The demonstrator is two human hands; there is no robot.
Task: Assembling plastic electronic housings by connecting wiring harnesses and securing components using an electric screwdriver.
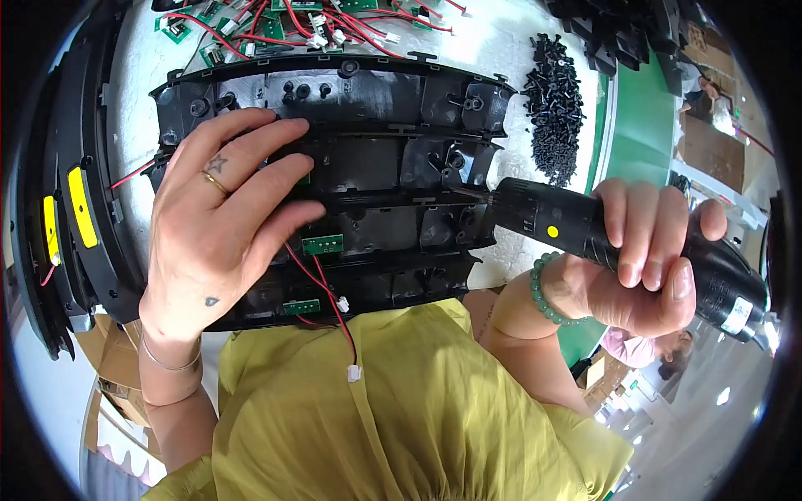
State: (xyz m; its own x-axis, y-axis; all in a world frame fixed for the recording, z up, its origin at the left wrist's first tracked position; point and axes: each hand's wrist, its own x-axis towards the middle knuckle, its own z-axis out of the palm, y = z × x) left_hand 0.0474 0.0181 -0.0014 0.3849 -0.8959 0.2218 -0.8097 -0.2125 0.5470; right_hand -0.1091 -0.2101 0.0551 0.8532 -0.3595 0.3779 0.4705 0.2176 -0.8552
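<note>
Left hand (219,219) flat on black plastic housings (393,179); right hand (647,250) gripping electric screwdriver (576,225).

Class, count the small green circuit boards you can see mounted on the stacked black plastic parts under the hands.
2: one green circuit board just right of the left hand, another lower, near the front edge. More may be hidden under the hand.

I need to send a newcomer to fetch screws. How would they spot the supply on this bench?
Start from the stack of curved black plastic panels under the left hand. Look just past their right end on the white table: a loose heap of small black screws. It is the only pile of tiny identical pieces.
</note>
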